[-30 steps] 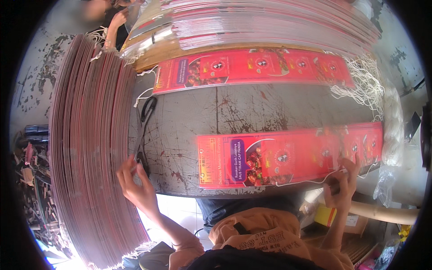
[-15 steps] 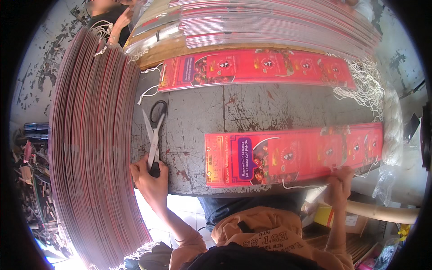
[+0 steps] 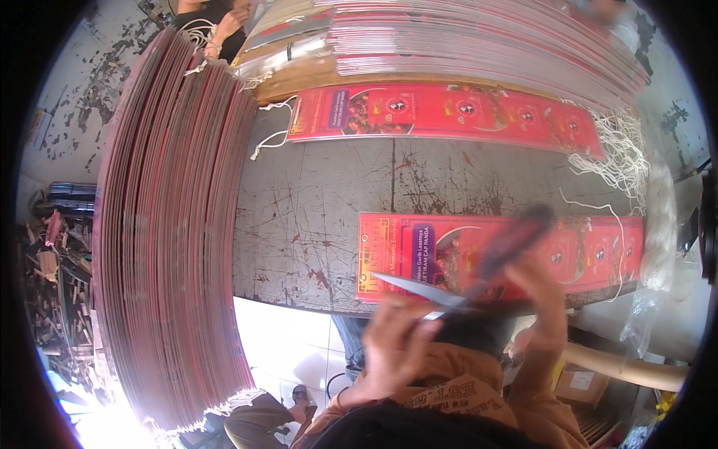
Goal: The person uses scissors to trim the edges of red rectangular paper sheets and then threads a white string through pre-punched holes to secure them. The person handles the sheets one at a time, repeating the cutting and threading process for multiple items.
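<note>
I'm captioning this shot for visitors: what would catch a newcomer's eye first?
The tall leaning stack of red printed sheets at the left. Then the blurred scissors near the table's near edge, left hand and right hand on them, over a long red printed strip.

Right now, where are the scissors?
In the head view the scissors are low and right of centre, blurred, held up between both hands over the near edge of the closer red printed strip on the scratched table.
</note>
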The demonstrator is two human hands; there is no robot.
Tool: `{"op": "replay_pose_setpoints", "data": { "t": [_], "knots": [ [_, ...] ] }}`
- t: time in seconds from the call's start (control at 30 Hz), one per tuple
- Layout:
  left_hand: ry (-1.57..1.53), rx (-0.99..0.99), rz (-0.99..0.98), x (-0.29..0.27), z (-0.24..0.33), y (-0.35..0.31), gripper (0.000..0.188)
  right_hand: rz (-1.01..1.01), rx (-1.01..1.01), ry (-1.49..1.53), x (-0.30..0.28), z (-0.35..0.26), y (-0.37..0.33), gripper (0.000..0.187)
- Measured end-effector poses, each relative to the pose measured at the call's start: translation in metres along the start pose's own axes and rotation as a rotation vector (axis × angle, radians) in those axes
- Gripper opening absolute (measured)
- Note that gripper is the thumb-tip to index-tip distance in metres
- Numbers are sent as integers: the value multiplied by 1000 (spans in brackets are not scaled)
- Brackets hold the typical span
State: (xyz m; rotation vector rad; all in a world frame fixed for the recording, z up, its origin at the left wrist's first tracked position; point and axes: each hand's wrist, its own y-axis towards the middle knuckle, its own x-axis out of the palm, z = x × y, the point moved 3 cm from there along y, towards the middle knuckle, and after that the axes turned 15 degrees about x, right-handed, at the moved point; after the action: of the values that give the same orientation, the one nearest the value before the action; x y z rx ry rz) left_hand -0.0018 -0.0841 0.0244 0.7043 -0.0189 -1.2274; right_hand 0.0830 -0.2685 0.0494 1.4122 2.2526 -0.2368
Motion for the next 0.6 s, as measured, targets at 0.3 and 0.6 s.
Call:
{"op": "replay_pose_setpoints", "data": {
  "t": [0.3,0.6],
  "knots": [
    [-131,32,-251,13,6,2,19,-232,298,620,20,27,-22,42],
    [646,-212,30,-51,-39,0,28,71,472,920,32,16,13,12]
  ]
}}
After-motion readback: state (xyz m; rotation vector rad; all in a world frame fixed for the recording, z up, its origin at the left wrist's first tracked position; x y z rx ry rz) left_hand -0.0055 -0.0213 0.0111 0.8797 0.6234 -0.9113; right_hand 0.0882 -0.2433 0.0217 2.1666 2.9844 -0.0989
